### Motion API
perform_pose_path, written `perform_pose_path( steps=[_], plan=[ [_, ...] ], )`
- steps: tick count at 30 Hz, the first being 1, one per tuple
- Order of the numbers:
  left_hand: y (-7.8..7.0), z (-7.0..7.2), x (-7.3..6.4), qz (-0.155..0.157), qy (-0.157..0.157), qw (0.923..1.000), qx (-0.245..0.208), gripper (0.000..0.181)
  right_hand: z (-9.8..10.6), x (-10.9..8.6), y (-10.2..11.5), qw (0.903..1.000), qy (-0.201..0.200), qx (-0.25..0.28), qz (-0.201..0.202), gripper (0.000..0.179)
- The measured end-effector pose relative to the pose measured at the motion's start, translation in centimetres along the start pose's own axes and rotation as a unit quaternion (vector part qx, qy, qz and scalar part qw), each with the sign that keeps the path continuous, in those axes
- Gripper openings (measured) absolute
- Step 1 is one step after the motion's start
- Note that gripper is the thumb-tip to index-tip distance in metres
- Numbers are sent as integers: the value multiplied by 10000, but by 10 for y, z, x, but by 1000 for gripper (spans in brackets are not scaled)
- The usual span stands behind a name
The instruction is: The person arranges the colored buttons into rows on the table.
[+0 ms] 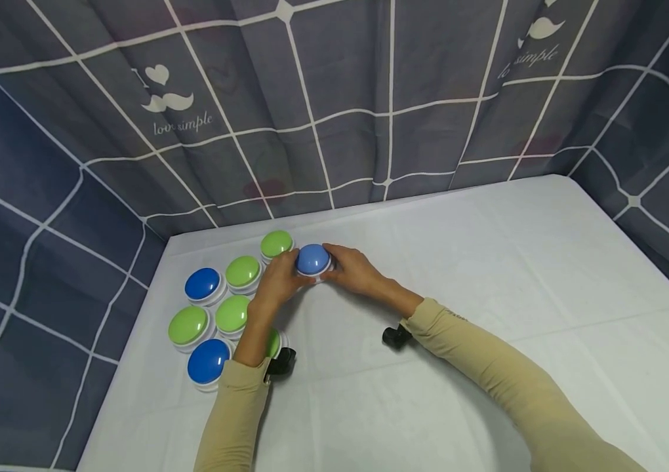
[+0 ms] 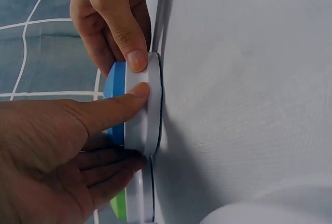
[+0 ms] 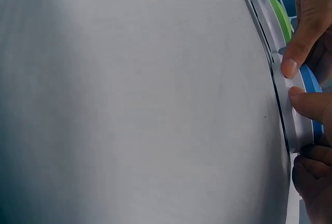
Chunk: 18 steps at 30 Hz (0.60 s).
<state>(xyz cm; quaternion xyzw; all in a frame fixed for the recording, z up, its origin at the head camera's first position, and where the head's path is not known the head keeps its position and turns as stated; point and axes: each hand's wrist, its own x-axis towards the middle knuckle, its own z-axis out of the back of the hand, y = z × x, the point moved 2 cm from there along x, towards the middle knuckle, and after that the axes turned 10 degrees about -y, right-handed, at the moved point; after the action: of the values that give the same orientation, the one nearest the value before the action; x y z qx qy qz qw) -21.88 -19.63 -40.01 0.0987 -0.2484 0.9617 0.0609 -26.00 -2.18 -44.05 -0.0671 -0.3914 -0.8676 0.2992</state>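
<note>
Near the far edge of a white tabletop, a person's left hand and right hand grip a blue-domed button by its white base, beside green buttons and two darker blue buttons toward the left edge.

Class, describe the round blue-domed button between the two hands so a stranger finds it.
On the white table, find round, white-based buttons with green or blue domes at left. The blue-domed button is the group's rightmost, near the far edge. Only it is gripped by the left hand and right hand.
</note>
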Motion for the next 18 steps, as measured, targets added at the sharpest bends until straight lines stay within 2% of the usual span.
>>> perform_pose_path(
  steps=[5, 11, 18],
  plan=[
    [0, 1, 0, 66, 117, 9999, -37, 62, 0, 0, 2, 10000, 33, -36, -9, 71],
    [1, 2, -1, 10, 70, 9999, -80, 59, 0, 0, 3, 9999, 61, -85, -8, 73],
    [-2, 11, -8, 215, 173, 9996, 53, 76, 2, 0, 5, 9999, 97, -81, -99, 83]
  ],
)
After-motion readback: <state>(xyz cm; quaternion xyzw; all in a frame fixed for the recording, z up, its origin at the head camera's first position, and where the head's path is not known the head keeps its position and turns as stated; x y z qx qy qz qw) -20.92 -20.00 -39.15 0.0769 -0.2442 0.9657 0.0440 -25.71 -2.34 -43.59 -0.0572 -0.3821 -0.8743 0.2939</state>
